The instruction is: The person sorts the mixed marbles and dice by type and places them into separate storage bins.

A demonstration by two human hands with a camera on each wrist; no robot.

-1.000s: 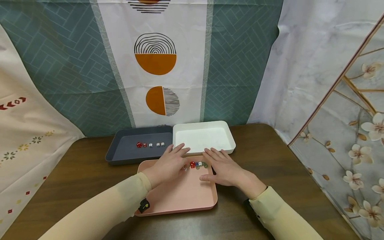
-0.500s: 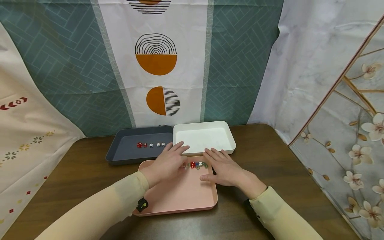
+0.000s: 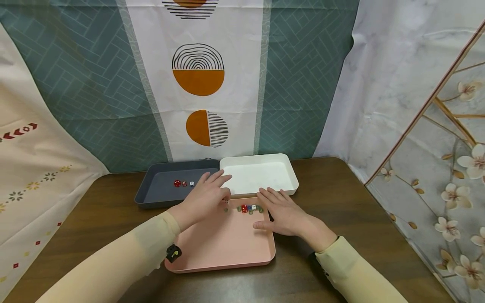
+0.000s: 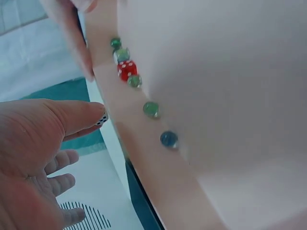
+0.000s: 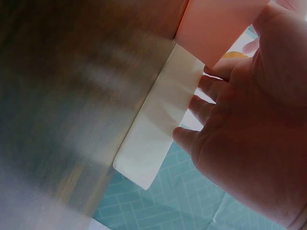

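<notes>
Left hand (image 3: pixel 202 198), lifted toward grey tray (image 3: pixel 159 195), pinches white die (image 4: pixel 101 119). Grey tray: three dice visible. Pink tray (image 3: pixel 223 248): dice, glass beads (image 4: pixel 150 109). Right hand (image 3: pixel 284 212): flat, fingers straight.

Head overview; close wrists sharing pink tray (image 3: pixel 227 248)

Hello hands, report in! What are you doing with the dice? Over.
Left hand pinching a white die above the pink tray. Right hand open, flat on the tray's right edge. Beads and red die along the far rim. Nothing blocking.
</notes>
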